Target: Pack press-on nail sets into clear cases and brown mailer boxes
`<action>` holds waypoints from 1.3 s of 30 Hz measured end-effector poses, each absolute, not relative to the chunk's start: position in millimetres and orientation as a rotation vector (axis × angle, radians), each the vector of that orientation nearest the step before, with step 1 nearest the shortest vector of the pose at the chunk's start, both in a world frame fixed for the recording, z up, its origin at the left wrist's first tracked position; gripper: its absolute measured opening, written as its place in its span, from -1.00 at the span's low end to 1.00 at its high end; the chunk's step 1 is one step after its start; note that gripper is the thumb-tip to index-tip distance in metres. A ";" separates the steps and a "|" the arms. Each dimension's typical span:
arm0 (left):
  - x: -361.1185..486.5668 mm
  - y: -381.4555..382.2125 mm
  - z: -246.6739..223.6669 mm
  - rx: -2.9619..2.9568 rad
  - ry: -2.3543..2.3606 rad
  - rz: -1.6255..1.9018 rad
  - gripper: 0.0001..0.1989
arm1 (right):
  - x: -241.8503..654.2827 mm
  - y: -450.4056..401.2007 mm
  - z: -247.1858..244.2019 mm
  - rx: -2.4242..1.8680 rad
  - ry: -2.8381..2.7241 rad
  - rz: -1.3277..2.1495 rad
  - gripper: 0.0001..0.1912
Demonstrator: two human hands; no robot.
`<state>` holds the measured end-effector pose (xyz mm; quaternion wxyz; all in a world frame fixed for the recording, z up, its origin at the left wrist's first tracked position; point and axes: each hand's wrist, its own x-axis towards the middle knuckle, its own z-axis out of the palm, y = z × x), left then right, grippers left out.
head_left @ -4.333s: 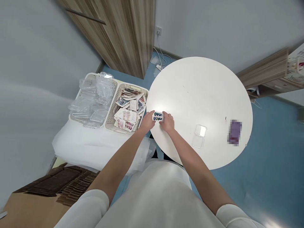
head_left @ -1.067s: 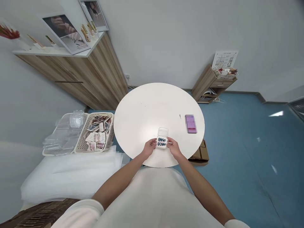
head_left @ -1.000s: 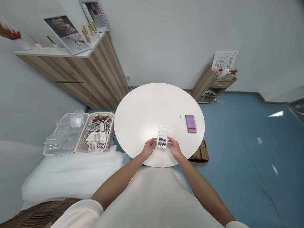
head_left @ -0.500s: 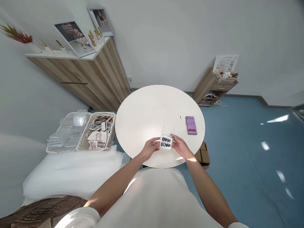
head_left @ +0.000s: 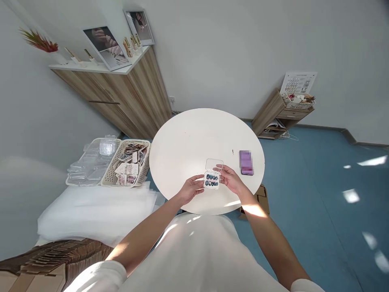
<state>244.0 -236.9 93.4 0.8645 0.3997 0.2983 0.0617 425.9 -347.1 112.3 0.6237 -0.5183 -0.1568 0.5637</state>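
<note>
Above the near part of the round table, my two hands hold a small transparent plastic case (head_left: 212, 179) with its lid (head_left: 214, 164) raised. Inside, two rows of dark blue-green press-on nails lie on a white card. My left hand (head_left: 192, 189) grips the case by its left edge, thumb and fingers on either side. At the right edge is my right hand (head_left: 230, 179), its thumb side by the case and its forefinger reaching over the raised lid's lower right corner. Part of the case's right edge is hidden by those fingers.
On the white table (head_left: 176, 150) lies a purple, blurred-out phone-like object (head_left: 246, 163), with a tiny dark scrap (head_left: 233, 152) beside it. To the left stand a basket of nail cards (head_left: 106, 178), a basket of empty plastic cases (head_left: 88, 164), white sheets (head_left: 91, 211) and folded cardboard (head_left: 54, 259).
My right forefinger has moved up and left onto the raised lid. The case stays in both hands at nearly the same place. The view has shifted slightly.
</note>
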 end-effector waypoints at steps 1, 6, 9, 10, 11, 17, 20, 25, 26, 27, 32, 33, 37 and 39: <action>244.0 -237.4 92.8 0.833 0.626 0.125 -0.50 | 425.5 -348.1 112.0 -1.174 -0.363 1.291 -0.69; 245.5 -239.3 90.9 0.795 0.644 0.120 -0.52 | 420.5 -353.1 110.7 -1.164 -0.371 1.293 -0.74; 247.3 -240.0 92.3 0.771 0.638 0.112 -0.55 | 417.4 -354.8 110.1 -1.186 -0.345 1.264 -0.78; 247.8 -240.1 93.2 0.764 0.636 0.106 -0.56 | 416.7 -355.1 109.9 -1.187 -0.340 1.253 -0.80; 248.4 -240.2 94.4 0.757 0.635 0.100 -0.57 | 416.3 -355.4 109.7 -1.185 -0.339 1.247 -0.82; 250.5 -241.0 100.5 0.789 0.643 0.077 -0.56 | 417.1 -357.0 106.8 -1.237 -0.342 1.211 -0.81; 251.5 -242.5 99.2 0.889 0.675 0.046 -0.47 | 416.2 -356.4 104.5 -1.303 -0.354 1.190 -0.70; 253.9 -246.4 92.2 1.044 0.735 -0.025 -0.51 | 410.8 -353.6 101.4 -1.321 -0.343 1.117 -0.55; 254.5 -247.0 91.1 1.059 0.734 -0.018 -0.52 | 409.3 -353.6 100.5 -1.325 -0.323 1.105 -0.53; 255.2 -247.5 90.3 1.070 0.732 -0.008 -0.53 | 407.6 -354.2 99.4 -1.338 -0.296 1.095 -0.52; 259.5 -248.4 88.8 1.099 0.738 0.035 -0.57 | 399.6 -363.8 93.8 -1.481 -0.233 1.093 -0.50; 260.5 -248.8 88.8 1.110 0.744 0.041 -0.57 | 398.8 -366.0 93.0 -1.498 -0.253 1.082 -0.51; 264.9 -252.7 89.1 1.138 0.834 0.088 -0.53 | 400.4 -370.7 90.2 -1.515 -0.295 1.021 -0.54; 267.4 -255.7 88.9 1.131 0.887 0.119 -0.55 | 403.4 -370.5 87.8 -1.503 -0.286 1.020 -0.54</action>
